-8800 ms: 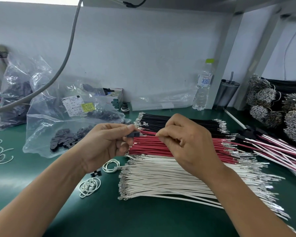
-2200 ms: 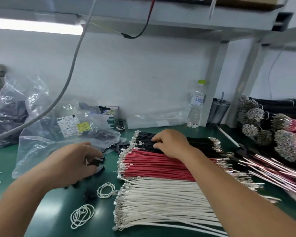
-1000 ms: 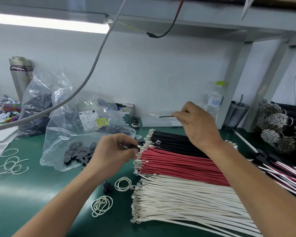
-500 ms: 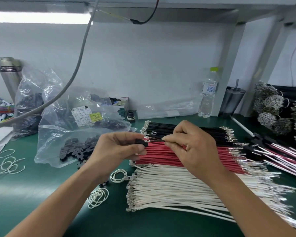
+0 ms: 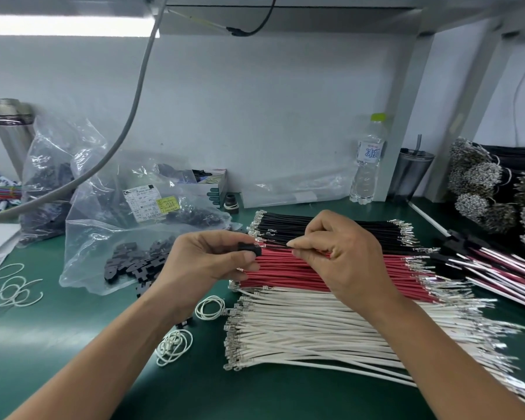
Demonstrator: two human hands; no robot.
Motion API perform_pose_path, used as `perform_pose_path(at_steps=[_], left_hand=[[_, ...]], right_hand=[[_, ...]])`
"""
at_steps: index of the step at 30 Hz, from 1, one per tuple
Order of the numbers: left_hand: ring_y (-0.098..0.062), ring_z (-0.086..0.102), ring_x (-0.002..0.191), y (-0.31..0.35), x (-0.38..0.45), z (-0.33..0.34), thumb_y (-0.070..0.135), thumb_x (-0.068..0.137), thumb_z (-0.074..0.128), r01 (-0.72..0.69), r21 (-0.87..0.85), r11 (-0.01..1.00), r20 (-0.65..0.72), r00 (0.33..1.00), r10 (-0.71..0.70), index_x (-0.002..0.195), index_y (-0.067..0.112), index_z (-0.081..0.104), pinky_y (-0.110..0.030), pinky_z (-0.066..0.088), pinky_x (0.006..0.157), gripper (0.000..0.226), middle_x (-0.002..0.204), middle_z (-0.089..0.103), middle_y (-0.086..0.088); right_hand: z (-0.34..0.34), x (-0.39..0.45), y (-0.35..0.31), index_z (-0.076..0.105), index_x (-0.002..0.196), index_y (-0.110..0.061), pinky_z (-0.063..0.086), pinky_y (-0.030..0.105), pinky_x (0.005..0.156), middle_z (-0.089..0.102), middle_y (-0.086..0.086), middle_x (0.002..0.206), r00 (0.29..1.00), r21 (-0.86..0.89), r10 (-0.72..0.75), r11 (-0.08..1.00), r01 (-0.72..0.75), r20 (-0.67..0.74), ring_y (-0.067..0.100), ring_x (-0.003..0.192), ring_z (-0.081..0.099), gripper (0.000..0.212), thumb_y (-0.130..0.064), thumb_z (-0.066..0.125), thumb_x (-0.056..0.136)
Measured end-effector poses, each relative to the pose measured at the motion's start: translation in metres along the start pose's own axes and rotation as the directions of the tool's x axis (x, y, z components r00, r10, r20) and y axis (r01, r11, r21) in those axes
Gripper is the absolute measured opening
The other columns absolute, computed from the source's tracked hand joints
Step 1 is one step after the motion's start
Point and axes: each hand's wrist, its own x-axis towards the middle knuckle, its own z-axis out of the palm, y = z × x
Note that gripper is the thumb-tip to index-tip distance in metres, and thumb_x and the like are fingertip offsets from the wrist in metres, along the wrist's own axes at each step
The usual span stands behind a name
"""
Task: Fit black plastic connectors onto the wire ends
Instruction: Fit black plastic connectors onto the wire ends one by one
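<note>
My left hand (image 5: 205, 262) pinches a small black plastic connector (image 5: 249, 249) between thumb and fingers. My right hand (image 5: 343, 256) pinches a thin black wire (image 5: 275, 244) whose metal terminal points left at the connector's opening. Both hands hover over three flat rows of cut wires on the green mat: black wires (image 5: 331, 227) at the back, red wires (image 5: 288, 272) in the middle, white wires (image 5: 331, 331) nearest me. More black connectors (image 5: 134, 263) lie spilled from an open clear bag (image 5: 103, 234) to the left.
White rubber bands (image 5: 209, 309) lie loose in front of the bag and at the far left. A water bottle (image 5: 369, 165) and a dark tumbler (image 5: 411, 174) stand at the back. Finished harnesses (image 5: 503, 268) and bundled wires (image 5: 491, 189) crowd the right side. A grey hose (image 5: 128, 122) hangs across the left.
My right hand lifted a black wire from the back row and brought it down and left to the connector in my left hand. The wire's tip now sits closer to the connector.
</note>
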Motion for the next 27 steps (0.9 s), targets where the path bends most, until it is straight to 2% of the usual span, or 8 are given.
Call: perform_pose_path(at_steps=[8,17,19,24,27], left_hand=[[-0.029,0.079,0.080,-0.001,0.001,0.000,0.015,0.064,0.087,0.000,-0.014,1.000,0.031,1.000,0.000,0.094,0.012,0.083,-0.027,0.063,0.069,0.031,0.092,0.079,-0.021],[-0.036,0.078,0.089,-0.004,0.001,0.001,0.007,0.062,0.087,0.038,-0.097,0.995,0.071,0.997,-0.031,0.097,0.006,0.081,-0.030,0.064,0.073,0.036,0.098,0.077,-0.026],[-0.035,0.078,0.088,-0.005,0.000,0.004,0.005,0.064,0.085,0.000,-0.057,0.998,0.066,0.998,0.004,0.096,0.007,0.082,-0.029,0.064,0.072,0.032,0.095,0.078,-0.024],[-0.022,0.078,0.073,-0.007,0.000,0.007,0.002,0.071,0.083,-0.117,0.194,0.974,-0.013,0.992,0.122,0.088,0.016,0.084,-0.023,0.061,0.064,0.022,0.083,0.080,-0.013],[-0.029,0.079,0.077,-0.006,-0.003,0.006,0.008,0.068,0.082,-0.076,0.150,0.986,0.042,0.997,0.071,0.091,0.013,0.083,-0.028,0.064,0.067,0.024,0.084,0.079,-0.017]], right_hand=[[-0.002,0.001,-0.002,0.081,0.086,-0.028,0.052,0.036,0.067,0.057,-0.015,0.080,1.000,0.005,-0.012,1.000,0.012,-0.027,0.007,0.079,0.058,0.011,-0.020,0.084,0.080],[-0.009,0.003,-0.004,0.080,0.088,-0.030,0.052,0.037,0.072,0.061,-0.015,0.081,1.000,0.060,0.010,0.998,-0.011,0.019,0.009,0.083,0.060,0.007,-0.026,0.082,0.082],[-0.007,0.002,-0.003,0.080,0.090,-0.030,0.052,0.036,0.073,0.062,-0.015,0.083,0.998,0.051,0.026,0.998,-0.028,0.053,0.007,0.083,0.060,0.008,-0.025,0.080,0.084],[0.002,-0.002,-0.007,0.079,0.094,-0.022,0.047,0.026,0.070,0.058,-0.014,0.085,0.995,0.026,0.010,1.000,-0.012,0.095,0.002,0.078,0.056,0.007,-0.020,0.076,0.088],[0.007,-0.003,-0.008,0.079,0.093,-0.021,0.049,0.028,0.072,0.059,-0.012,0.085,0.990,0.140,0.063,0.987,-0.081,0.129,0.007,0.081,0.059,0.007,-0.017,0.076,0.088]])
